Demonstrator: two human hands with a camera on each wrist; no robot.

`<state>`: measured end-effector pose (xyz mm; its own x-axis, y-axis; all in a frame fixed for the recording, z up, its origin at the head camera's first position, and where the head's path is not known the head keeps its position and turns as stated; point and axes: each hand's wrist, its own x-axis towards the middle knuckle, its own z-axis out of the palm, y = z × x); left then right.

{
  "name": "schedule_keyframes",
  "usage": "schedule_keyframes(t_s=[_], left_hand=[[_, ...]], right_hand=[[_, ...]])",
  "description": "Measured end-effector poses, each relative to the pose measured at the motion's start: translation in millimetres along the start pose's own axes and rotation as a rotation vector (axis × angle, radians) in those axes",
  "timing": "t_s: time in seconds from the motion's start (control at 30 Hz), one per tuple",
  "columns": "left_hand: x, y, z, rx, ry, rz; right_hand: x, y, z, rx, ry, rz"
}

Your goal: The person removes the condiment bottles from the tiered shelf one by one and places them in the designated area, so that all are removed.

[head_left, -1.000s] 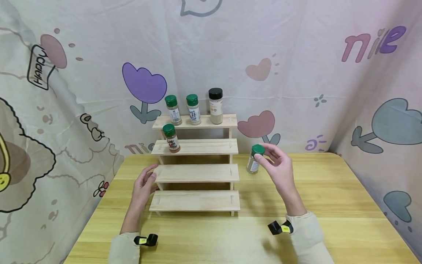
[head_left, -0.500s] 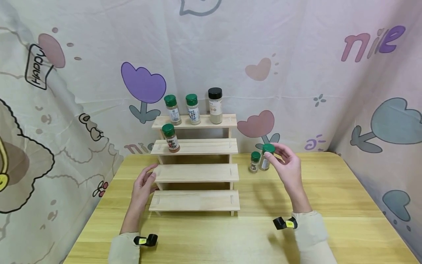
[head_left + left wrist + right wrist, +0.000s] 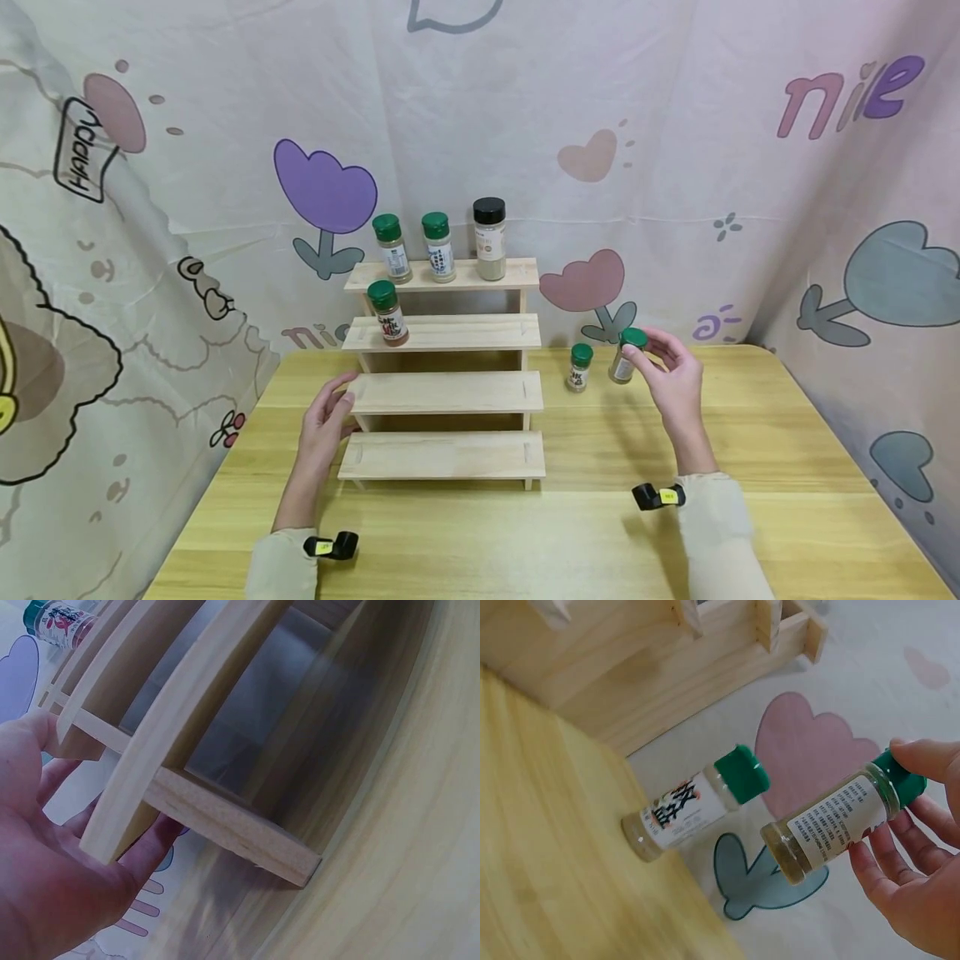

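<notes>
At the left end of the tiered wooden spice rack (image 3: 442,457), my left hand (image 3: 326,417) grips its side. The left wrist view shows the thumb on a shelf edge, with fingers behind and beneath the boards (image 3: 116,795). My right hand (image 3: 667,379) pinches a green-capped spice jar (image 3: 840,825) by its cap, between thumb and fingers. That jar looks lifted off the table and slightly tilted, its printed label facing the right wrist camera. Left of it, another green-capped spice jar (image 3: 578,368) stands upright on the table, apart from the held one.
The rack's top shelf carries two green-capped jars (image 3: 438,247) and a taller black-capped jar (image 3: 490,239). One green-capped jar with reddish contents (image 3: 387,313) stands left on the second shelf. A patterned curtain (image 3: 675,167) hangs behind the wooden table (image 3: 750,467).
My right hand has moved rightward with its jar, away from the small jar, which was hidden behind it a second ago. My left hand has stayed on the rack.
</notes>
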<state>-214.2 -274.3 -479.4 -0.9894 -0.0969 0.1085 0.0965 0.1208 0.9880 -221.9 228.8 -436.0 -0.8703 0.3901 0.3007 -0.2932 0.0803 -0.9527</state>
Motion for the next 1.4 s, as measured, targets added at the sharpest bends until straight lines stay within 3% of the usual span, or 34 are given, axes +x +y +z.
schedule_keyframes(t_s=[0.3,0.93,1.23,1.4], left_hand=[[0.3,0.1,0.1,-0.01,-0.004,0.015],[-0.5,-0.3,0.3,0.003,-0.002,0.008],[-0.3,-0.7,1.0,0.012,-0.004,0.02],[0.1,-2.0,0.2,0.016,-0.001,0.023]], right_hand=[[5.7,21,1,0.0,0.021,0.053],[8.6,59,4,-0.06,0.003,0.052],[7.1,64,4,-0.079,-0.004,0.079],[2.9,52,5,-0.07,-0.01,0.088]])
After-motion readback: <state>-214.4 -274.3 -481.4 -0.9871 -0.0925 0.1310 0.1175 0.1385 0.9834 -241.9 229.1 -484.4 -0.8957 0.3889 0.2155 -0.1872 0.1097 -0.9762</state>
